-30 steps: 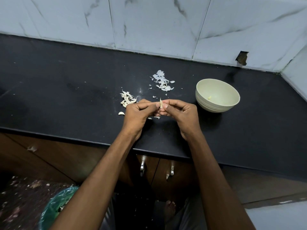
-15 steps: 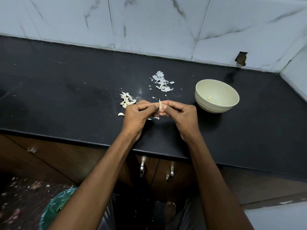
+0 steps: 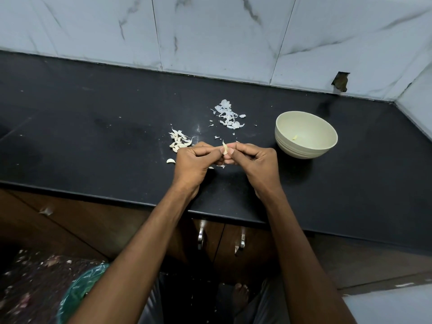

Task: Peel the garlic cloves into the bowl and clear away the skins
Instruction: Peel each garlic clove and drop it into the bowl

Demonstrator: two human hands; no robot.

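Two hands meet over the black countertop (image 3: 93,141), near the middle of its front edge. The left hand (image 3: 194,163) and right hand (image 3: 253,163) both have fingers curled, pinching one garlic clove (image 3: 225,148) between their thumbs and fingertips; its pale tip stands up between them.

Just left of the left hand lies a heap of unpeeled cloves (image 3: 179,141), with one stray clove (image 3: 171,161) nearer the front edge. Toward the back edge, beyond the hands, a scatter of white skins (image 3: 228,115) is spread out. Right of the hands stands a pale green bowl (image 3: 306,146) with a single small piece inside.

White marble-veined tiles (image 3: 210,31) rise behind the counter and turn the right corner, with a small broken hole (image 3: 340,81) low in them. Brown cabinet doors with metal handles (image 3: 201,237) sit below the front edge, and a green plastic-lined bin (image 3: 79,293) is on the floor at lower left.

Compared with half a second ago, the grip, heap, skins and bowl look unchanged.
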